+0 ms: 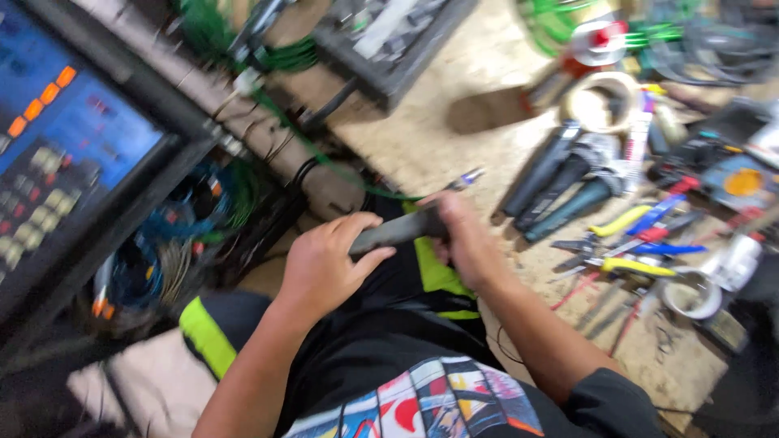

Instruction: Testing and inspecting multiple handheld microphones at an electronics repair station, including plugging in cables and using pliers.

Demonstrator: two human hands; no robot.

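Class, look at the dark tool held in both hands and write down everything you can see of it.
The dark tool is long and slim, grey-black, with what looks like a matt grip; motion blur hides finer detail. It lies nearly level, rising slightly to the right, above the person's lap. The left hand wraps its lower end, thumb beneath; the right hand closes over its other end. A thin metal tip juts up beyond the right hand; whether it belongs to the tool cannot be told. Behind lies the wooden workbench.
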